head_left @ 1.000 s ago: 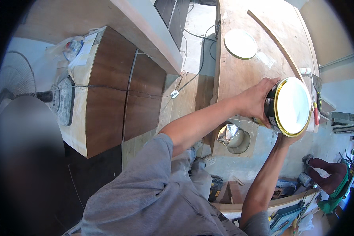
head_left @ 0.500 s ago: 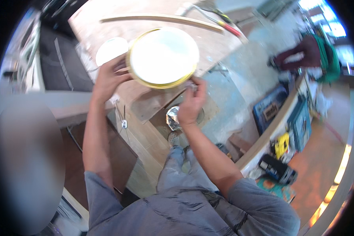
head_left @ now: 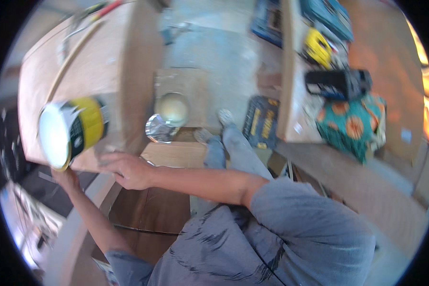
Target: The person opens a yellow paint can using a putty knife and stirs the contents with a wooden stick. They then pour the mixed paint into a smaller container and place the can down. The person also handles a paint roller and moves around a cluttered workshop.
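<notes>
A yellow and black paint can (head_left: pixel 89 125) with a white round top and yellow rim is at the left, by the pale wooden workbench (head_left: pixel 138 62). Its white top faces the left; whether it rests on the bench or is lifted, I cannot tell. My left hand (head_left: pixel 67 180) grips the can low at its near rim, its fingers partly hidden behind it. Just right of the can, my right hand (head_left: pixel 131 170) has its fingers stretched toward the can's lower side, blurred, with nothing visible in them.
On the floor sit a round pot (head_left: pixel 173 108) of cream-coloured stuff and crumpled foil (head_left: pixel 159 129). A black and yellow case (head_left: pixel 261 121) lies beside my feet. A ledge at right holds a black device (head_left: pixel 337 84), a yellow tool (head_left: pixel 316 47) and a flowered teal bag (head_left: pixel 352 126).
The view has swung to the right. The can, earlier held between both hands in front of me, is now at the left with its side showing. My right hand has come off its rim.
</notes>
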Demonstrator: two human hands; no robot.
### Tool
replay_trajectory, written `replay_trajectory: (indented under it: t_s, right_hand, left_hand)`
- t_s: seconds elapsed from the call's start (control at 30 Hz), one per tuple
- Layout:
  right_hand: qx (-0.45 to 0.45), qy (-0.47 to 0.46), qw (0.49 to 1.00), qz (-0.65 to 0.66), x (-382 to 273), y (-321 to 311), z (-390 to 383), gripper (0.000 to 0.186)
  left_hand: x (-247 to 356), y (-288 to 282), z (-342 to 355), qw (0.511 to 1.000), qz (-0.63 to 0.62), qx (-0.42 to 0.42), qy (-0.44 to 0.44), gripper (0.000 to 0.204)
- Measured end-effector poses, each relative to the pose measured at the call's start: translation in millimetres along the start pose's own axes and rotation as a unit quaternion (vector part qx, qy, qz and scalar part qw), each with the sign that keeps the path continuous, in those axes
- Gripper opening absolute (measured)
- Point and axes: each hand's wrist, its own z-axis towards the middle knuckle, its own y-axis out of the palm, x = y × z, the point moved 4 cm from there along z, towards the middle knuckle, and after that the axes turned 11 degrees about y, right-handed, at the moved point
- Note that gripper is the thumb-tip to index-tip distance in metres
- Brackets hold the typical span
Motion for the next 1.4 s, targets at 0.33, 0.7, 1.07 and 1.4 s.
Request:
replay_trajectory:
  t_s: [0.33, 0.7, 1.07, 1.4]
  right_hand:
    - [0.161, 0.288, 0.937, -0.117, 134.0, -200.8, -220.3, 0.012]
    - [0.249, 0.477, 0.841, -0.06, 120.5, -286.9, -299.2, 0.033]
    - [0.261, 0.333, 0.891, -0.161, 82.0, -406.1, -241.5, 0.042]
    - [0.138, 0.318, 0.928, 0.136, 105.0, -547.6, -114.5, 0.018]
  left_hand:
    - [43.4, 137.1, -246.5, 0.952, 0.003, 0.049, -0.301, 0.034]
    - [94.7, 240.8, -336.9, 0.871, -0.062, -0.372, -0.316, 0.018]
    - [164.1, 330.5, -295.5, 0.855, -0.009, -0.457, -0.246, 0.028]
    - [164.1, 388.6, -289.4, 0.836, 0.273, -0.44, -0.183, 0.041]
